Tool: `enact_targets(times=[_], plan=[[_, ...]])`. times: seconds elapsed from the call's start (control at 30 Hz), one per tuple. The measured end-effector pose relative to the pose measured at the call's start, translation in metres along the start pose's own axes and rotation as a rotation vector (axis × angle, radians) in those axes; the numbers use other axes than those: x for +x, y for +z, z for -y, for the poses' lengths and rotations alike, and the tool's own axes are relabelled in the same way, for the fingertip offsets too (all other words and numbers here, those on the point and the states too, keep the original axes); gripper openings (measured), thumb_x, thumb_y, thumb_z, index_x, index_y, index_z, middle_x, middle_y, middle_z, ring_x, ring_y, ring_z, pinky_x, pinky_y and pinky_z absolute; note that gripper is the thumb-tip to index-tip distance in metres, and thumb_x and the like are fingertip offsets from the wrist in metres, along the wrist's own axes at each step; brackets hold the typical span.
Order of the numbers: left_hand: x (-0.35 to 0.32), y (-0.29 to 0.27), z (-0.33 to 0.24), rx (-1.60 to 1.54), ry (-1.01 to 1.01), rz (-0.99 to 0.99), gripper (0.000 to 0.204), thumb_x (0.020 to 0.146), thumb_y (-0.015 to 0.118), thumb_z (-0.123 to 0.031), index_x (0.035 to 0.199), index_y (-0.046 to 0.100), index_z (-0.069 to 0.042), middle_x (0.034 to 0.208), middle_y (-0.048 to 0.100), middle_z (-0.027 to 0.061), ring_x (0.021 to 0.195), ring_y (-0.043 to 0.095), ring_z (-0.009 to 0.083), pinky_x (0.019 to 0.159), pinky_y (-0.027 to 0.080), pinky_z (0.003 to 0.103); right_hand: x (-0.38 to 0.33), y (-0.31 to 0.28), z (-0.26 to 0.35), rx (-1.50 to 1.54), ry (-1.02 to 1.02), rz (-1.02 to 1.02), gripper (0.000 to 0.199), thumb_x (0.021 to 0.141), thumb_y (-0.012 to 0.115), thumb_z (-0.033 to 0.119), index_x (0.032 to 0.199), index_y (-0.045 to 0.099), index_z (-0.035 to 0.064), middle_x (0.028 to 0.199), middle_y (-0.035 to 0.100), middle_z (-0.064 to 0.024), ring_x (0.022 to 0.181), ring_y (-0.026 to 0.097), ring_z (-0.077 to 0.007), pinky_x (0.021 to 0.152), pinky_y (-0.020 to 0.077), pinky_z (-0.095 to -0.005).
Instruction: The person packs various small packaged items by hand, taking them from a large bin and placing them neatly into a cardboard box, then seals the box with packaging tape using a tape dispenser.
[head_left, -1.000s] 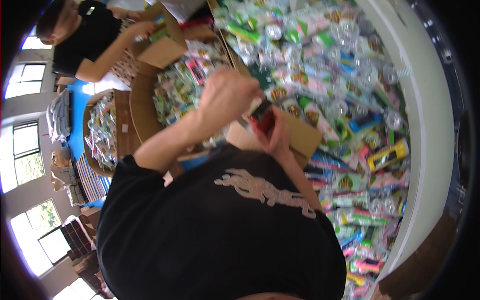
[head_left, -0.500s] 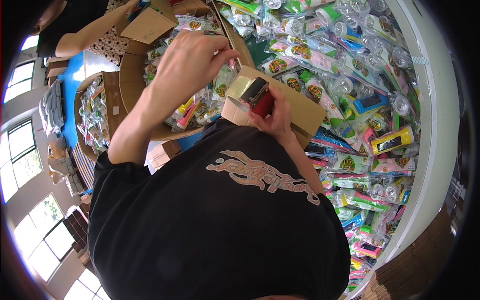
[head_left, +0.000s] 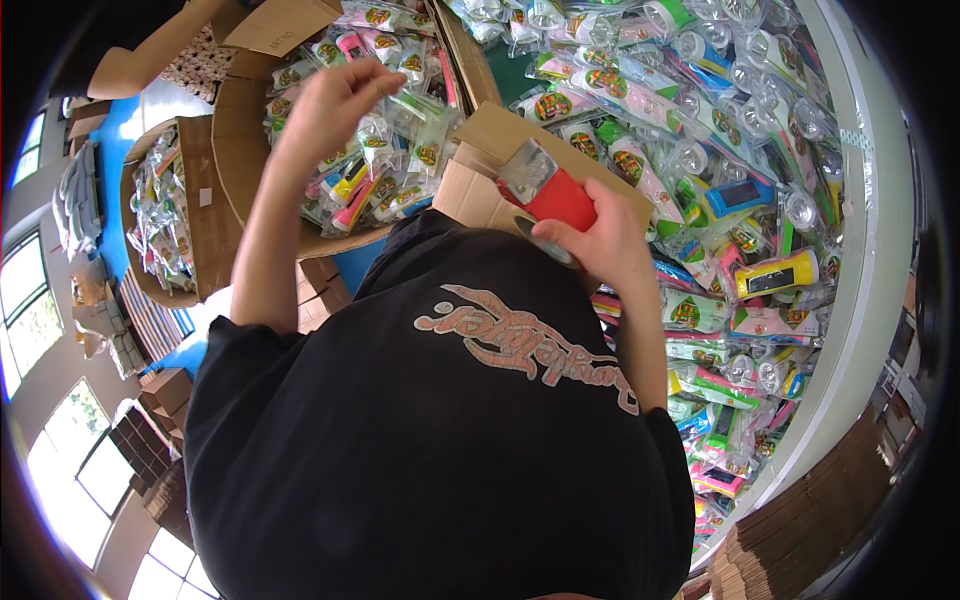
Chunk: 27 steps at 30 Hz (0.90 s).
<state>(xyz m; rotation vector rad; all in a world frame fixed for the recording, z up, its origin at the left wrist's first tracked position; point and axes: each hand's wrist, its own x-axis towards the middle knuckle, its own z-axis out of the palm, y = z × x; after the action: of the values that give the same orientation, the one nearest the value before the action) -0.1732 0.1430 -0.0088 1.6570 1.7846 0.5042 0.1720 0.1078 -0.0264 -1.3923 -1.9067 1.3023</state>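
Observation:
My right hand is wrapped around a red tape dispenser with a metal front plate. A round part of a tape roll shows below it, close to my black shirt. Under the dispenser is a small cardboard box with a flap raised on its far side. My left hand is lifted over a big carton of bagged items, apart from the box. Its fingers are pinched together; whether anything thin is between them cannot be made out.
Bagged colourful plastic toys are heaped across the pale-rimmed table on the right. A large carton and a smaller one hold more bags. A co-worker's arm reaches in at the upper left. Flattened cardboard is stacked lower right.
My right hand and the tape dispenser have moved right and toward me, and the dispenser has turned. My left hand has shifted left. The co-worker's arm has moved toward the upper left.

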Motion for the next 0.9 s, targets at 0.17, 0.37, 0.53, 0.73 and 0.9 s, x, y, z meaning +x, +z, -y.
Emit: enact_targets(times=[0.17,0.37,0.53,0.73,0.9], plan=[[-0.006,0.051,0.037,-0.366,-0.028,-0.012,0.029,0.101,0.065,-0.026,0.093,0.068,0.002,0.075,0.058,-0.0048,0.071,0.044,0.0032,0.063,0.037,0.024,0.019,-0.028,-0.013,-0.168,0.275,0.385,0.066,0.077,0.08,0.061,0.095,0.073,-0.002,0.082,0.072,-0.0127,0.075,0.07,-0.0263,0.073,0.0536,-0.0368],[-0.001,0.073,0.051,-0.452,0.018,0.028,0.033,0.1,0.066,-0.033,0.096,0.07,0.0,0.068,0.05,-0.004,0.064,0.039,0.005,0.057,0.035,0.027,0.047,-0.032,-0.064,0.275,0.55,0.664,0.049,0.095,0.068,0.049,0.098,0.071,-0.0003,0.085,0.068,0.0009,0.073,0.059,-0.0067,0.066,0.0475,-0.0278],[0.004,0.09,0.08,-0.463,-0.071,0.096,0.03,0.101,0.064,-0.029,0.095,0.068,0.0,0.071,0.051,-0.0058,0.069,0.041,0.0043,0.061,0.035,0.025,0.055,-0.023,-0.042,-0.124,0.515,0.764,0.06,0.095,0.061,0.062,0.091,0.07,0.0024,0.074,0.06,0.0016,0.07,0.053,-0.0101,0.065,0.0418,-0.0305],[0.001,0.137,0.107,-0.663,-0.12,0.115,0.031,0.102,0.064,-0.031,0.094,0.067,-0.001,0.073,0.055,-0.0035,0.071,0.048,0.0055,0.065,0.041,0.025,0.065,-0.021,-0.026,-0.333,0.473,0.557,0.081,0.083,0.06,0.078,0.076,0.068,-0.002,0.068,0.06,-0.0106,0.066,0.06,-0.0216,0.065,0.045,-0.0363],[0.007,0.147,0.115,-0.744,-0.139,0.226,0.03,0.103,0.062,-0.028,0.094,0.067,0.001,0.076,0.06,-0.0014,0.072,0.052,0.0065,0.068,0.045,0.026,0.075,-0.021,-0.018,-0.417,0.55,0.782,0.08,0.082,0.063,0.077,0.076,0.069,-0.002,0.072,0.065,-0.0121,0.067,0.063,-0.0205,0.064,0.0476,-0.0357]])
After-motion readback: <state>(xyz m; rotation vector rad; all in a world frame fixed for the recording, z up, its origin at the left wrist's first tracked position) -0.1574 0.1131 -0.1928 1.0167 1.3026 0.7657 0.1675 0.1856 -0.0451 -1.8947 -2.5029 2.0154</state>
